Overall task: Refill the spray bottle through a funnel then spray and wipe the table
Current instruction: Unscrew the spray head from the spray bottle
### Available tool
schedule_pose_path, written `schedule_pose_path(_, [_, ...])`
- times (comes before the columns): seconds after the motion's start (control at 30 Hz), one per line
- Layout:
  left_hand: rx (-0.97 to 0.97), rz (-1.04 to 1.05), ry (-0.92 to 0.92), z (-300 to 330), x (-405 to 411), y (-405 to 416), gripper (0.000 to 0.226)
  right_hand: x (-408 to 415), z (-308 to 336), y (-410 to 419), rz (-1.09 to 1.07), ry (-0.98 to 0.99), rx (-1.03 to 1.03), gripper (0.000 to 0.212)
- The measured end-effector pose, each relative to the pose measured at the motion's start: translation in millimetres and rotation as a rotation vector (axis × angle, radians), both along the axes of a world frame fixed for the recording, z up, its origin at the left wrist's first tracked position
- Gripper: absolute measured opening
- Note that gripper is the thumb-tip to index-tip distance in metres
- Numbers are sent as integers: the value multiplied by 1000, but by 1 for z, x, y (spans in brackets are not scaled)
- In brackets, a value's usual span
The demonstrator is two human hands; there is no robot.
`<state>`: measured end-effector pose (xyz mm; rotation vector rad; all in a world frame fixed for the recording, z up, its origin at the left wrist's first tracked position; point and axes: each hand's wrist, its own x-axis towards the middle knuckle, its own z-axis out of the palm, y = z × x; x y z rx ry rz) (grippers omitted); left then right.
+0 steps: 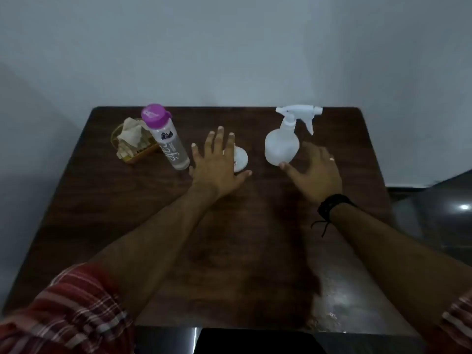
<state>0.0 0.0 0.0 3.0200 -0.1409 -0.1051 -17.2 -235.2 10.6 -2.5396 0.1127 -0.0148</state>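
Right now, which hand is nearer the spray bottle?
Right. The right hand is beside the spray bottle, thumb tip at its base. The left hand is farther left, over a white object.

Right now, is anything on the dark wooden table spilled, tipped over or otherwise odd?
No spill or tipped thing shows. The white plastic spray bottle and the clear purple-capped water bottle stand upright; their slight tilt seems wide-angle lens distortion.

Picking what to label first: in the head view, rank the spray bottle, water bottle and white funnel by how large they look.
1. spray bottle
2. water bottle, close behind, so that order is unsure
3. funnel, partly hidden by the left hand
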Motion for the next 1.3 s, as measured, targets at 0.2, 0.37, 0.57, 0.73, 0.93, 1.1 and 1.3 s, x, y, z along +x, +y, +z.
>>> schedule_pose_path(0.2, [-64,130,68,-42,22,2,107,43,-27,-3,19,-10,77,109])
schedule_pose_path(0.37, [-19,80,-29,-61,31,6,80,75,-44,5,91,-101,149,103])
schedule_pose_path(0.57, [-74,107,-113,-78,32,5,77,79,-72,7,106,-144,260,83])
schedule_pose_path(0.73, [-151,128,-127,-83,28,5,77,70,-79,8,123,-222,290,80])
schedule_pose_path(0.93, [-188,100,-162,-82,-12,4,70,20,-78,2,175,-285,328,68])
schedule_pose_path(1.1, [-219,92,-156,-84,-76,2,74,-39,-83,-7,185,-312,374,64])
schedule_pose_path(1.3, [-204,75,-165,-80,-145,3,71,-93,-86,-21,205,-331,386,66])
